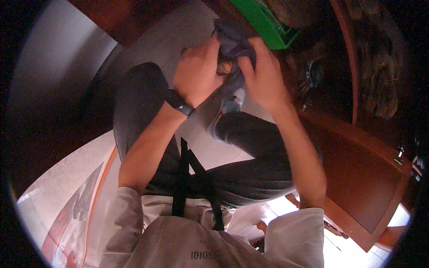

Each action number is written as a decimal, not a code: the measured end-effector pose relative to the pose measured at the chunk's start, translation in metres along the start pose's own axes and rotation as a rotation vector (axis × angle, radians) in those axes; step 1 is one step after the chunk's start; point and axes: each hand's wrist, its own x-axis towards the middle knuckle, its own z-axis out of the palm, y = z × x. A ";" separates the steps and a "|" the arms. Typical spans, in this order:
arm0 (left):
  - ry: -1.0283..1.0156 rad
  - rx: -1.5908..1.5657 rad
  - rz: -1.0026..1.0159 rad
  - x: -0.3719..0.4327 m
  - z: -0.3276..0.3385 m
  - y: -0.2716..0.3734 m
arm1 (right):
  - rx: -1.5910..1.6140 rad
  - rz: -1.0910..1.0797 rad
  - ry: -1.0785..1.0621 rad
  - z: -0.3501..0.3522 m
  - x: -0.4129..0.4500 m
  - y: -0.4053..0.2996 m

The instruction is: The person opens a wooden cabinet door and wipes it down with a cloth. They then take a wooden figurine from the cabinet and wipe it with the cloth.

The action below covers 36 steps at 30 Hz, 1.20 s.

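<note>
A dark grey, crumpled cloth item (233,38) is held up between my two hands at the top middle of the view. My left hand (197,72), with a black band on its wrist, grips its left side. On the other side, the thumb and fingers of my right hand (264,73) pinch the cloth. Something small and yellowish-brown (225,67) shows between the hands below the cloth; I cannot tell what it is. The picture is somewhat blurred there.
A green plastic container (264,23) lies just beyond my right hand, inside a dark wooden cabinet. Its open reddish-brown door (362,177) stands at the right. My bent legs and a shoe (231,104) are below my hands. A white panel (63,37) is at the upper left.
</note>
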 end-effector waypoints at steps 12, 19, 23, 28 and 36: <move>-0.207 -0.369 -0.115 0.005 -0.007 -0.003 | 0.084 -0.335 -0.172 -0.045 -0.018 0.023; -0.107 -0.398 -0.075 0.002 0.004 -0.022 | 0.953 0.014 0.238 -0.093 -0.009 0.046; -0.052 -0.506 -0.116 0.002 0.008 -0.029 | 0.792 0.345 0.177 -0.083 -0.007 0.046; -0.001 -0.416 -0.113 0.002 0.000 -0.027 | 0.498 0.310 -0.064 -0.061 -0.006 0.023; 0.080 -0.577 -0.129 -0.001 0.012 -0.022 | 0.681 0.066 -0.008 -0.017 -0.013 -0.007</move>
